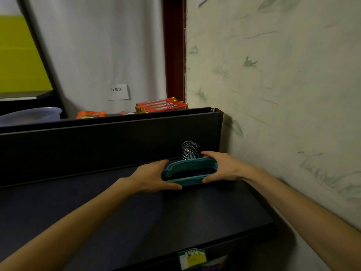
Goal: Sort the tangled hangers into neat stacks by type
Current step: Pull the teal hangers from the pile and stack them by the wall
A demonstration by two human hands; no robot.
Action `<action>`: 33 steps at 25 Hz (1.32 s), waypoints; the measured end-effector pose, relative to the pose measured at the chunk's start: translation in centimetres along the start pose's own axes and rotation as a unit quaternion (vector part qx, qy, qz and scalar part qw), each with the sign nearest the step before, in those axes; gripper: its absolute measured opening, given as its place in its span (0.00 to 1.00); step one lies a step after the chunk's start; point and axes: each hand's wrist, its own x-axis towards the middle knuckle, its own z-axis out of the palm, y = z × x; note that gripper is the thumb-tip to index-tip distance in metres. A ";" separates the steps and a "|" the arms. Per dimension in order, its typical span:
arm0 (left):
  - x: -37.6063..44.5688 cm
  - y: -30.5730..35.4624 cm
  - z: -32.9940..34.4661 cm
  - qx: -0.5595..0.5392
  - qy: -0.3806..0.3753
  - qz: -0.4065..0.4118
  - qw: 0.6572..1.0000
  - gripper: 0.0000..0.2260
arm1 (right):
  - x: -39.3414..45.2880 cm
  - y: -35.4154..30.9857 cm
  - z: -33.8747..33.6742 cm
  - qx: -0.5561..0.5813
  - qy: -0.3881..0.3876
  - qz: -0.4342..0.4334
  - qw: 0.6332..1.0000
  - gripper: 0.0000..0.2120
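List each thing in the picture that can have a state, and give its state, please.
teal hangers: gathered in one aligned stack, lying on the dark shelf, chrome hooks pointing to the back.
left hand: grips the stack's left end.
right hand: grips the stack's right end.
red packets: piled on the upper shelf, sealed as far as visible.
paper label: stuck on the white curtain.
price tag: fixed at the shelf's front edge.

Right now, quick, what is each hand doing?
Left hand: holding the left end of the teal hangers.
Right hand: holding their right end, fingers curled round.
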 end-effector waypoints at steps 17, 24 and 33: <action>-2.9 -1.9 -1.0 -0.048 0.041 -0.049 0.997 0.46 | 1.7 -5.4 -1.1 -0.123 -0.019 0.074 0.989 0.64; -24.6 -20.6 -5.6 0.137 0.182 -0.147 0.963 0.35 | 6.3 -28.5 11.6 -0.015 0.219 -0.135 0.966 0.35; -58.9 -43.3 -10.8 0.114 0.214 -0.445 0.862 0.30 | 11.8 -67.1 28.1 0.055 0.121 -0.345 0.929 0.31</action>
